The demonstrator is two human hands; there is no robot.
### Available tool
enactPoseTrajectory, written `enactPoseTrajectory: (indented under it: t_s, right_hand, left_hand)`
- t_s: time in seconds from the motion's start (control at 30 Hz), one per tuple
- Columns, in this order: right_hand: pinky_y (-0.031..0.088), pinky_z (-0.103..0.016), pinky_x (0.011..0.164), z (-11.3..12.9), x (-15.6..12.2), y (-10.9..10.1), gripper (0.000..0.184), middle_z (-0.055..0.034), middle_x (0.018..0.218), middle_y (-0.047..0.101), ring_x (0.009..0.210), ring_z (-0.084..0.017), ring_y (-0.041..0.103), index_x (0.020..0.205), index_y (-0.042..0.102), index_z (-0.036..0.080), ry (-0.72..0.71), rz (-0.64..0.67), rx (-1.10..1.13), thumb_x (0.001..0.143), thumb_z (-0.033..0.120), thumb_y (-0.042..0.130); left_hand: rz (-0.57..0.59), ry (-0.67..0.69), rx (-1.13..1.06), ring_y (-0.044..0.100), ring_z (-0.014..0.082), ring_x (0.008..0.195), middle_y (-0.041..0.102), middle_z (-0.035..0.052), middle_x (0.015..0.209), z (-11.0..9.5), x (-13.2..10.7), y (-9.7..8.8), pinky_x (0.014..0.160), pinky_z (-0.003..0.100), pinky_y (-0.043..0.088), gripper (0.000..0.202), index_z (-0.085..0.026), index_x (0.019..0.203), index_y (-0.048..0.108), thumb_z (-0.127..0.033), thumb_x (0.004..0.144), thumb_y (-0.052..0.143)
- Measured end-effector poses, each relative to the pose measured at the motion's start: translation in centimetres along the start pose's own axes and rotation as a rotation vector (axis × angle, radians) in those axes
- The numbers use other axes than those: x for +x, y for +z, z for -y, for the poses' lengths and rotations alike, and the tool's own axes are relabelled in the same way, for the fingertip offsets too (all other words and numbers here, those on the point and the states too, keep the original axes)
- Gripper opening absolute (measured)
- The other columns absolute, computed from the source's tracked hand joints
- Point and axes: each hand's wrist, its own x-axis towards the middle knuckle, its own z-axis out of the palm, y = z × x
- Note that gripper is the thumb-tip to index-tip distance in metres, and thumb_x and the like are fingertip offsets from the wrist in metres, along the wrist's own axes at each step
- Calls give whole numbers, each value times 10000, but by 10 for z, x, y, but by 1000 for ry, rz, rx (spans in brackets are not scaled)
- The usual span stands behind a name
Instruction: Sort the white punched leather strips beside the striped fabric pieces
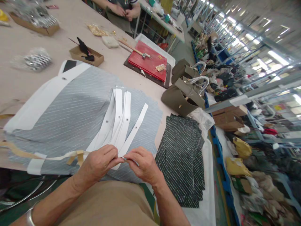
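"Tan clothing point(113, 205) lies nearest; what is past it?"

"The person's left hand point(101, 158) and right hand point(142, 163) meet, fingers narrowed, pinching a tiny piece point(122, 158) too small to identify."

"How far along?"

"White strips point(119, 103) lie fanned beyond, on grey striped sheets point(77, 103); at least four already bear a round metal fitting point(127, 119). Overlap hides whether any lack one."

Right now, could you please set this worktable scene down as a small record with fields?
hands: left hand and right hand, meeting at the tips
pinched: small piece, too tiny to identify
just beyond: white strips with round studs
under strips: grey striped sheets
right: dark striped sheets, stacked
farther right: two olive handbags
back: red slab, hammer partly on it
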Motion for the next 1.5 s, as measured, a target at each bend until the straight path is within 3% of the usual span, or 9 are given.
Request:
enactPoseTrajectory:
  t_s: [0.2,0.43,0.6,0.67,0.77,0.87,1.03,1.2,1.5]
  right_hand:
    - [544,-298,789,-6,14,10,176,-81,949,705,887,-179,646,1095,637,174,-112,-102,-16,937,198,564]
    - [507,-268,688,-3,31,20,127,-44,769,692,728,-157,621,899,651,175,-148,-44,-41,928,161,528]
    - [481,-255,654,-7,33,28,125,-39,729,682,693,-152,619,851,642,172,-109,-83,-49,879,125,529]
    - [476,-250,634,-5,34,33,128,-34,703,674,668,-148,617,823,649,174,-77,-107,-46,855,125,535]
    - [477,-233,605,-2,35,43,127,-15,668,669,615,-131,614,778,667,182,94,-185,48,803,133,553]
    - [485,-219,562,-14,38,53,89,9,617,658,547,-113,603,726,668,181,444,-281,286,752,165,584]
    - [528,-240,493,-81,48,52,170,29,544,622,483,-115,578,721,664,155,935,-505,739,674,318,675]
    - [539,-224,486,-132,59,52,291,13,597,646,509,-103,587,742,690,136,949,-525,832,609,386,756]
    - [488,-171,420,-144,74,59,223,51,524,609,422,-86,568,835,635,143,963,-342,577,706,317,685]
  left_hand:
    - [-17,49,45,521,137,629,518,-18,681,13,-5,-8,585,258,387,346,-194,707,512,-396,987,505]
    - [-51,25,6,541,128,607,558,-15,659,16,-4,-14,567,247,400,372,-196,676,507,-424,968,538]
    - [-29,-122,-101,605,108,612,648,-13,760,24,-2,-16,574,210,448,322,-186,1045,609,-476,981,486]
    - [48,-91,-142,633,114,668,658,-12,779,27,0,-17,616,207,463,282,-210,1050,633,-412,1012,439]
    - [107,-48,-131,620,126,670,621,-11,716,28,5,-18,619,219,448,303,-211,864,654,-316,1022,418]
    - [38,-32,-100,603,133,661,618,-1,715,24,7,-17,623,232,434,269,-197,849,642,-252,1010,434]
    - [112,-176,-229,623,126,695,642,-19,759,22,3,-8,653,222,447,235,-216,874,617,-274,1005,430]
    - [231,-407,-251,659,160,790,668,-12,841,42,-9,11,731,256,485,251,-235,908,603,-343,994,394]
    - [230,-450,-261,666,176,828,685,-6,869,51,-16,19,760,265,496,265,-250,904,615,-377,977,394]
